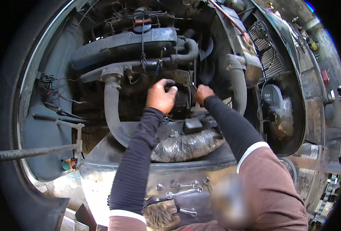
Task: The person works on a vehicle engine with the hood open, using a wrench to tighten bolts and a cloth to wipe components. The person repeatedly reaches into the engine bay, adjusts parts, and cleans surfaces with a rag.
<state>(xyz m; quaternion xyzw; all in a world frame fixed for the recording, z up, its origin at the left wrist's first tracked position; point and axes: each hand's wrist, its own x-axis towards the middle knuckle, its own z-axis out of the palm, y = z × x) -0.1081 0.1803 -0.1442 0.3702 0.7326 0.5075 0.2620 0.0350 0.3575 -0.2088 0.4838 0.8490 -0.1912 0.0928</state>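
My left hand (pixel 162 96) is over the engine bay, back of the hand up, fingers loosely bent and the thumb apart from the index finger. Just beyond it a dark rod-like piece (pixel 158 68) with a bright end slants up towards the engine; whether my fingers touch it is hidden. My right hand (pixel 204 94) is closed round a slim metal tool (pixel 194 85), whose bright end sticks out towards the engine's front. Near that hand are the fan blades (pixel 207 50). Below both hands lies a silvery wrapped duct (pixel 186 146).
A grey hose (pixel 112 100) curves down on the left, another hose (pixel 238 84) on the right. Several wrenches (pixel 184 192) and a dirty glove (pixel 160 215) lie on the front panel near me. A metal bar (pixel 39 151) juts in at left; a round horn-like part (pixel 271 95) sits right.
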